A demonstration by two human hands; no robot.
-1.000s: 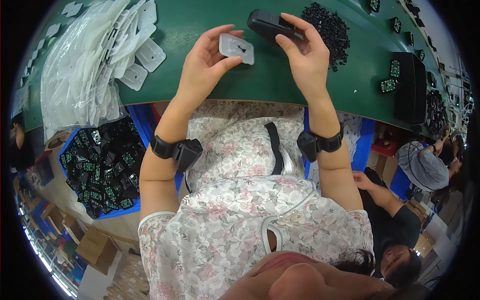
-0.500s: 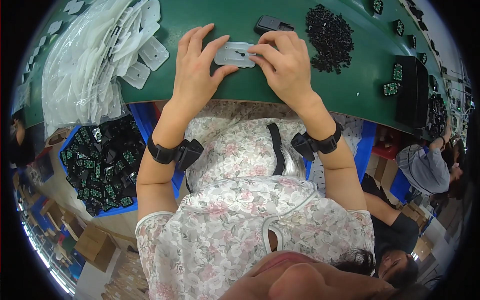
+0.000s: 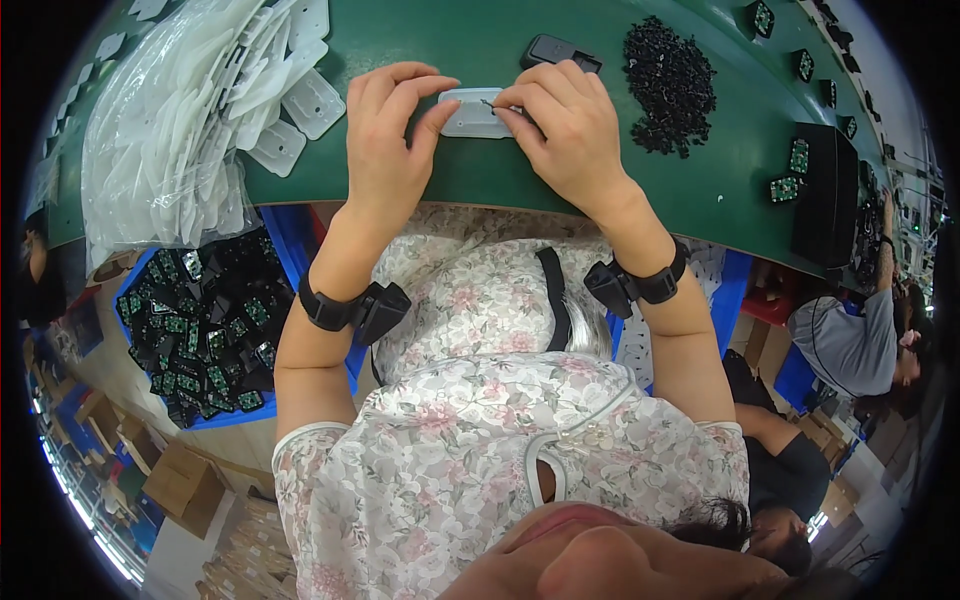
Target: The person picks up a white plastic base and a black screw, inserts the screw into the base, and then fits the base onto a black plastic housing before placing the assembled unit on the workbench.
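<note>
A pale, translucent plastic cover plate (image 3: 470,125) with rounded corners lies on the green table in front of me. At its left end, my left hand (image 3: 388,135) has thumb and index finger closed about the edge. My right hand (image 3: 568,130) is over the plate's right end, thumb and index finger pinched on a small black part (image 3: 488,102). That part's exact shape is too small to tell. Just beyond my right hand sits a black plastic housing (image 3: 560,50), partly hidden by my fingers.
A heap of small black parts (image 3: 670,85) lies to the right. Bagged pale plates (image 3: 180,130) are piled at left. Below, a blue bin (image 3: 285,240) holds black housings with green circuit boards. A black box (image 3: 825,200) stands at right, and co-workers sit beyond it.
The small black part, which lay on the middle of the plate, is now raised between my right fingertips. My left fingers have closed in on the plate's left end.
</note>
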